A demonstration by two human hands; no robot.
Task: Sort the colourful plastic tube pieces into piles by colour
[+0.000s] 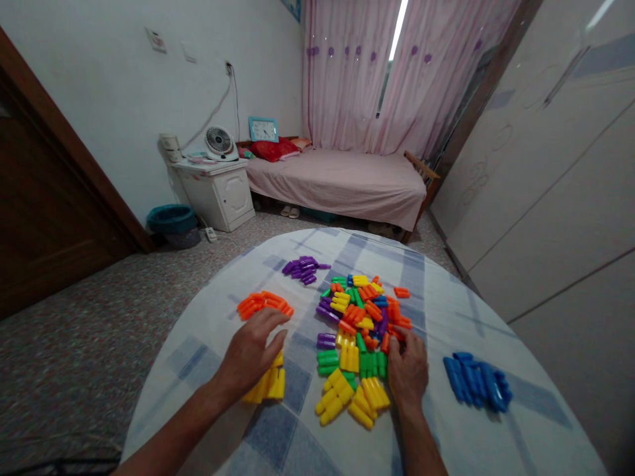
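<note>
A mixed heap of small plastic pegs [362, 317] in orange, yellow, green, purple and blue lies in the middle of a round table with a checked cloth [436, 291]. My left hand [251, 350] rests palm down, fingers apart, over a small pile of yellow pegs [270, 387], just below a pile of orange pegs [262, 304]. My right hand [407, 367] sits at the heap's right edge, fingers curled down onto orange pegs; what it grips is hidden. Sorted piles of purple pegs [303, 268] and blue pegs [476, 380] lie apart.
Beyond the table stand a bed with pink cover [342, 182], a white bedside cabinet [218, 192] with a fan and clock, a teal bin [171, 221], a wooden door at left and white wardrobes at right. A speckled floor surrounds the table.
</note>
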